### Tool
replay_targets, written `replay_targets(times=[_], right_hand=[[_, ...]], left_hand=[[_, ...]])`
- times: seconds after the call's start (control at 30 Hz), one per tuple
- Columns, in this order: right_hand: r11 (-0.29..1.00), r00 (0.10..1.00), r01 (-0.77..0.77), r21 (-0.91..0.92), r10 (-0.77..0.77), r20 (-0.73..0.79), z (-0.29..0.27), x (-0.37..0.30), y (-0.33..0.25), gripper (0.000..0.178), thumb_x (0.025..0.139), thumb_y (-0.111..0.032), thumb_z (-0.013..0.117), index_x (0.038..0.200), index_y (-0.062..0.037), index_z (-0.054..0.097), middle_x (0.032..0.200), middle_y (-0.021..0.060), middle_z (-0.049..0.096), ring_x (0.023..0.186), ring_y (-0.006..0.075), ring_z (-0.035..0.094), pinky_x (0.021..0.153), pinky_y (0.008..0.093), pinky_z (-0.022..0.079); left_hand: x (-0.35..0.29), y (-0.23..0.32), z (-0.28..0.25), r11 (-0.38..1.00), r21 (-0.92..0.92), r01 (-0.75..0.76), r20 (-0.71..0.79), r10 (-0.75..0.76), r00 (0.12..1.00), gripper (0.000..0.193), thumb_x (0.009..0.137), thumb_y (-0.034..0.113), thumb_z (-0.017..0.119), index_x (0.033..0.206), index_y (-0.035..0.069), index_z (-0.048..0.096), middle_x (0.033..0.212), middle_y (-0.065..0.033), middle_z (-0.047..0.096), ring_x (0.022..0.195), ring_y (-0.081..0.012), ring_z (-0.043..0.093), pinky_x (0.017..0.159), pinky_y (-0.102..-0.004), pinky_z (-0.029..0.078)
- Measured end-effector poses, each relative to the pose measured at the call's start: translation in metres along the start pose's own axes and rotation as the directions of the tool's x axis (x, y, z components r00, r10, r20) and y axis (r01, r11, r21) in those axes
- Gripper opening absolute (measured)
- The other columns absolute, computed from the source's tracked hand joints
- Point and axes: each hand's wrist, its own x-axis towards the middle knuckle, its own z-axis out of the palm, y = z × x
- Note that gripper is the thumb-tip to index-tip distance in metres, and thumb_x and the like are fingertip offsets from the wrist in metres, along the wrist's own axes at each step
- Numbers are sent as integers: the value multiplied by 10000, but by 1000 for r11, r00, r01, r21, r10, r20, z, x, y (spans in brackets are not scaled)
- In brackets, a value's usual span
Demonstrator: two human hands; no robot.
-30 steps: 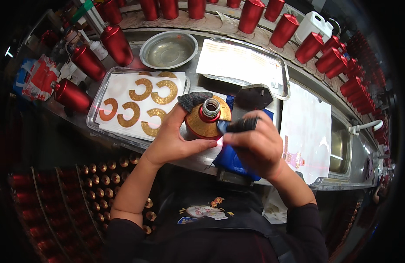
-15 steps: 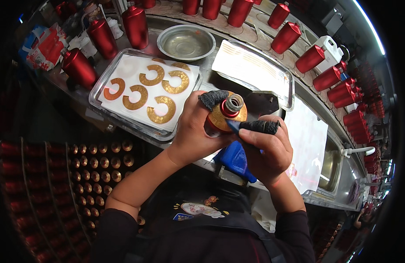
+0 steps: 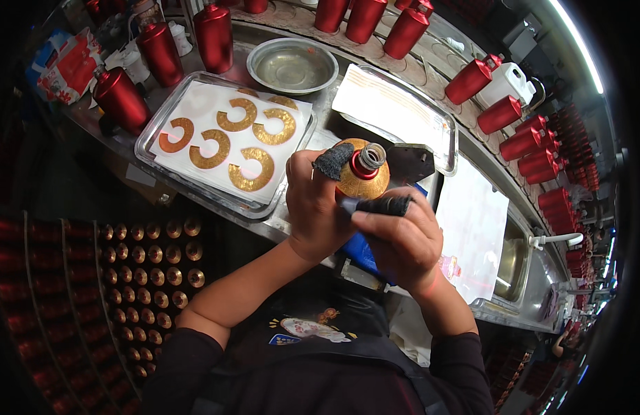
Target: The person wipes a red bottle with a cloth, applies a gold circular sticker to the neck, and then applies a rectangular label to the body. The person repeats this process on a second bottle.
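My left hand (image 3: 313,207) is closed round a red bottle (image 3: 355,158), its open clear neck tilted up toward me. A gold C-shaped label (image 3: 361,181) covers the bottle's shoulder. A black knitted sleeve wraps the left thumb, which presses beside the neck. Just to the right, my right hand (image 3: 406,238) pinches a small blue-grey tool (image 3: 349,205) whose tip lies at the lower edge of the shoulder; motion blurs it, so contact is unclear. The right thumb also wears a black sleeve. The bottle's lower body is hidden by my hands.
Left, a clear tray (image 3: 143,149) holds several gold C-shaped labels (image 3: 251,170) on white sheet. Behind are a metal basin (image 3: 292,66) and a tray of white sheets (image 3: 396,111). Red bottles (image 3: 407,33) line a rack at back; a sink (image 3: 514,266) is right.
My right hand has moved left and down along the bottle's shoulder. The bottle has turned, showing more of the gold label. Red bottles on the back rack have shifted rightward.
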Motion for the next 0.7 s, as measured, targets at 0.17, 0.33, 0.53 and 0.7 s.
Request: replay_targets(times=[0.17,0.33,0.53,0.7], right_hand=[[989,976,-148,-6,145,-165,-5,1,6,281,693,85,795,937,-34,723,821,98,665,735,277,631,681,348,507],[978,966,-206,24,207,-157,2,-2,15,281,687,87,797,924,-44,723,818,101,664,725,271,627,680,344,503],[988,979,-155,18,156,-132,4,-7,11,284,697,69,819,938,-46,724,822,101,663,741,273,638,682,342,501],[980,969,-198,3,196,-148,4,-7,10,306,699,83,825,957,-38,714,843,98,672,753,270,645,690,342,500]], left_hand=[[22,-7,-25,972,-230,44,213,6,977,889,624,317,914,1370,72,497,1334,-186,457,1244,-398,482,1046,-470,415],[54,-24,-42,870,-389,302,645,24,764,816,640,184,892,1362,85,526,1349,-146,491,1259,-358,510,1049,-431,450],[22,-14,-21,979,-148,-141,201,169,965,793,644,207,887,1336,72,523,1245,-159,500,1133,-360,539,971,-436,475],[25,-15,-21,871,-460,175,406,31,913,815,642,200,874,1359,88,503,1338,-164,457,1228,-400,490,1032,-468,428]])
